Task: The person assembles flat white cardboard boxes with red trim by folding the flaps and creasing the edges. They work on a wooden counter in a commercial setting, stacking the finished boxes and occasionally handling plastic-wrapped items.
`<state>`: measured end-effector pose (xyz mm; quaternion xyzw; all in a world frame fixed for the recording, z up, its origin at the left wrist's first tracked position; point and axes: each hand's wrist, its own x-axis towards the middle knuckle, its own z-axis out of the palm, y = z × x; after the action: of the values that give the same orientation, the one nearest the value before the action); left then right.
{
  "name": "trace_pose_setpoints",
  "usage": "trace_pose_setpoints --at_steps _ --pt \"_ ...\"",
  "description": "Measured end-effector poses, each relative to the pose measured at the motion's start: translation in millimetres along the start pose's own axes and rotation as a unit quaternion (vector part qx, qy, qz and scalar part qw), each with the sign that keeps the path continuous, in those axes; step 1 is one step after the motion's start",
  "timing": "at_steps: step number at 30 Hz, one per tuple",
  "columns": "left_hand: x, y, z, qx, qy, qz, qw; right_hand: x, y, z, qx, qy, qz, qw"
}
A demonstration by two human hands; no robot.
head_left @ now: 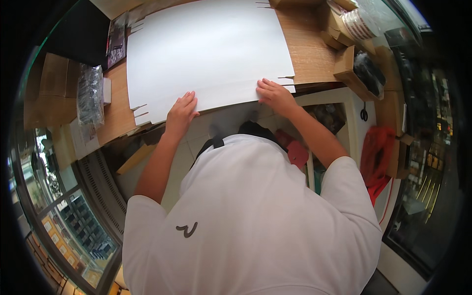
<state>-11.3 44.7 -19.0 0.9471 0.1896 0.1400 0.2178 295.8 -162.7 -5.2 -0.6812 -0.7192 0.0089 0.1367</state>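
A large flat white cardboard sheet with slit edges was laid on the wooden worktop. Its near flap was pressed down by the left hand and right hand, fingers spread flat, nothing gripped. Folding judged barely begun; other edges unfolded.

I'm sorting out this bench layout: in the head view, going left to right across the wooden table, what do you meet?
Brown cardboard box → clear plastic bag of dark parts → white card sheet with left hand and right hand on its near edge → open cardboard box.
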Motion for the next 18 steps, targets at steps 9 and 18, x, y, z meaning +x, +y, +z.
trace_pose_setpoints --at_steps 9,18 --pt "3.9 5.5 -10.1 -0.019 -0.040 -0.034 0.998 -3.2 10.5 -0.9 0.065 0.028 -0.025 0.997" --pt "11.8 14.4 -15.7 -0.017 0.035 -0.002 0.999 4.2 -5.4 -6.7 0.082 0.041 -0.024 0.995"
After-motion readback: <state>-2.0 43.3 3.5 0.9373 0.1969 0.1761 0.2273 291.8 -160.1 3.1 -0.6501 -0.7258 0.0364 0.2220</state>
